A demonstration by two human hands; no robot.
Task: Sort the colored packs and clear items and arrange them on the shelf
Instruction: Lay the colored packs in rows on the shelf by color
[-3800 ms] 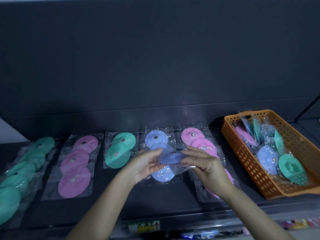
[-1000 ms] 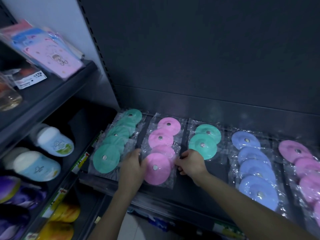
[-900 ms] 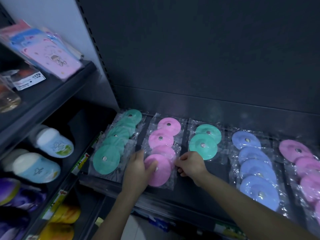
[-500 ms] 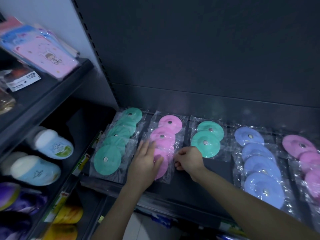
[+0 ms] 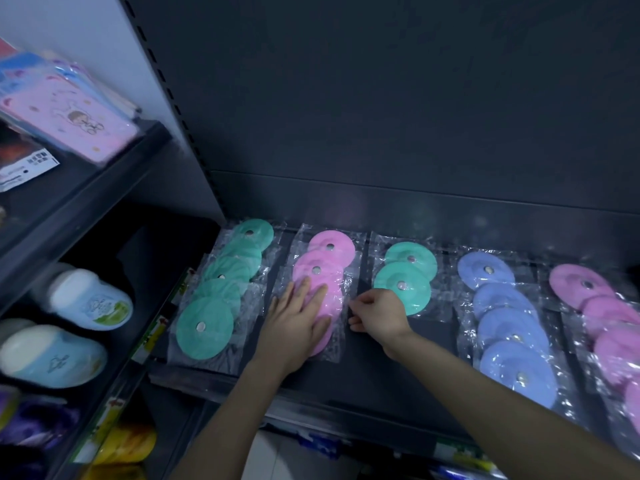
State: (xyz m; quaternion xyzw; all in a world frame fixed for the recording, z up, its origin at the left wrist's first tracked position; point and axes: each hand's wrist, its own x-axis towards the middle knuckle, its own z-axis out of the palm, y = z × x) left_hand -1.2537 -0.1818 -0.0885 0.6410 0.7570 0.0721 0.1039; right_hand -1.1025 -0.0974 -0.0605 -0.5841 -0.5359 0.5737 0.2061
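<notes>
Rows of round discs in clear packs lie on the dark shelf. From left: a green row, a pink row, a short green pair, a blue row and another pink row. My left hand lies flat with straight fingers on the front packs of the left pink row. My right hand, fingers curled, pinches the clear right edge of that same front pink pack.
To the left stands another shelving unit with pastel packs on its upper shelf and blue-and-white rounded items below. The dark back panel rises behind the rows. Bare shelf lies in front of the short green pair.
My left hand has slid forward and flattened over the front pink packs, pushing them back so they overlap more. My right hand has stayed at the pack's right edge. The view has shifted left from the basket.
</notes>
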